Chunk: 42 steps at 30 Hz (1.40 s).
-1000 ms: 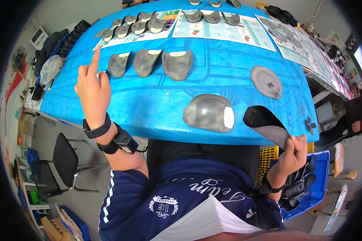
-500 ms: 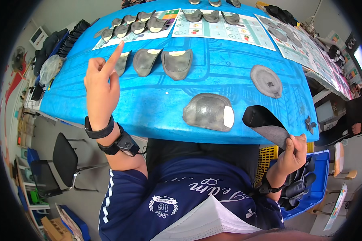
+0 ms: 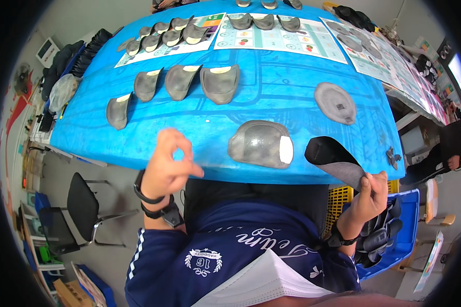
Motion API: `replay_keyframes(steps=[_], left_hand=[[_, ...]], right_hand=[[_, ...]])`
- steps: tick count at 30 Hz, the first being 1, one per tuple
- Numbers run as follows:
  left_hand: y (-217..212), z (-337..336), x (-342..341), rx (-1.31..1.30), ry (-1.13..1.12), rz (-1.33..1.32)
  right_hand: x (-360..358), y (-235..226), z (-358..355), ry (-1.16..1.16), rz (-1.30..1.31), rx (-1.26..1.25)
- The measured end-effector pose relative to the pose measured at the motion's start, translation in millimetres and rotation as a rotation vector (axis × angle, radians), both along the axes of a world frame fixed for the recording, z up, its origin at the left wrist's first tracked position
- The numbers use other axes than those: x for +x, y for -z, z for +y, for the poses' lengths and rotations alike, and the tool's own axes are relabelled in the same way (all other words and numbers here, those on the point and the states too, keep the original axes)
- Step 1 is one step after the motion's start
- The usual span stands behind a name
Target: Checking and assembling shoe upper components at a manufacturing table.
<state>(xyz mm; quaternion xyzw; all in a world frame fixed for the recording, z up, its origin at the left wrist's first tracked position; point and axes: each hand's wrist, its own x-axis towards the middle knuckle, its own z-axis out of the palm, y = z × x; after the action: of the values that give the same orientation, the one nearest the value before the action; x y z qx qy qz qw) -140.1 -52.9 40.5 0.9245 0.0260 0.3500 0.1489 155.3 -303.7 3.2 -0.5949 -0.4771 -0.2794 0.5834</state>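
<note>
Blue covering drapes the table (image 3: 287,94) across the upper frame. Left of centre, the left hand (image 3: 170,159) bends loosely, fingers curled with a gap; lower right, the right hand (image 3: 370,200) pinches a curved black-grey piece (image 3: 337,155) by its end.

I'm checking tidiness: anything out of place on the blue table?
Perhaps the dark object near the right edge of the blue table: too small to identify, but ragged, unlike the curved grey pieces set in rows.
</note>
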Motion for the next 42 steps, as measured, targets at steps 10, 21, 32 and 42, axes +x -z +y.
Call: replay_keyframes(steps=[10,21,32,42], left_hand=[[58.4,-4.9,-14.4,-0.171,-0.208,0.123],[50.1,-5.8,1.8,-0.229,-0.235,0.123],[56.3,2.0,33.6,-0.188,-0.073,0.359],[57.7,-2.2,58.6,-0.375,-0.001,0.235]], right_hand=[[4.9,-1.0,8.8,0.023,0.022,0.017],[-3.3,-5.7,4.8,0.011,0.059,0.025],[1.9,7.5,16.0,-0.057,0.034,-0.001],[-2.4,6.6,13.0,-0.043,0.067,-0.021]])
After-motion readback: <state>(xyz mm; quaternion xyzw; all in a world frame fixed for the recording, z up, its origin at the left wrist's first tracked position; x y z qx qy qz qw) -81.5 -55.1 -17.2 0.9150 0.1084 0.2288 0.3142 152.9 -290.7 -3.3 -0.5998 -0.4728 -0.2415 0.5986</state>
